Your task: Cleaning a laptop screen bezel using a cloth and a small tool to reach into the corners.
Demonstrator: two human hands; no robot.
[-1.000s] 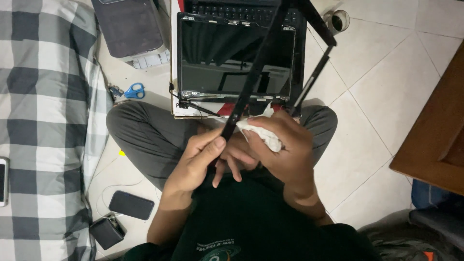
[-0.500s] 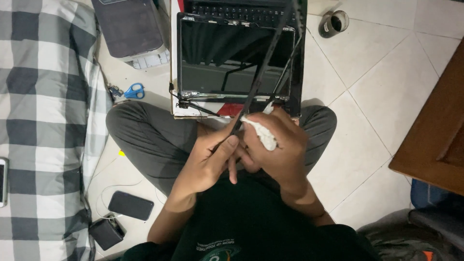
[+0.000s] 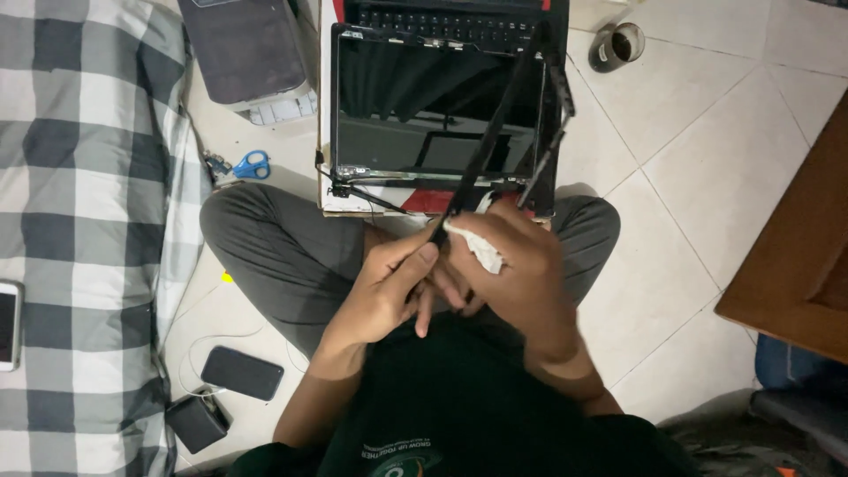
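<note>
Since a second ago the thin black plastic screen bezel frame (image 3: 495,132) has swung so that its far end now lies over the right edge of the laptop, where before it reached past that edge toward the floor tiles, and the two hands have drawn closer together. The left hand (image 3: 384,296) is closed on the near end of the frame, thumb pressed along the strip and fingers curled beneath it. The right hand (image 3: 521,269) is closed around a crumpled white cloth (image 3: 473,243), pressing it against the same strip just beside the left thumb. Both hands sit over the person's crossed legs in grey trousers (image 3: 291,256), just in front of the opened black laptop (image 3: 433,106), whose bare dark display panel lies flat with a loose black cable at its near left corner. The laptop rests on a flat white and red cardboard box (image 3: 325,190). Left of the laptop lie blue-handled scissors (image 3: 252,165) on the pale tiled floor (image 3: 698,115), and beyond them a dark grey rectangular device with white vents (image 3: 252,53). Right of the laptop's far corner stands a small round metal cup (image 3: 616,46); its contents cannot be made out. Well to the laptop's left is a grey and white checked blanket (image 3: 79,177), and nearer the person a black phone (image 3: 242,373) and a small black box (image 3: 197,422).
</note>
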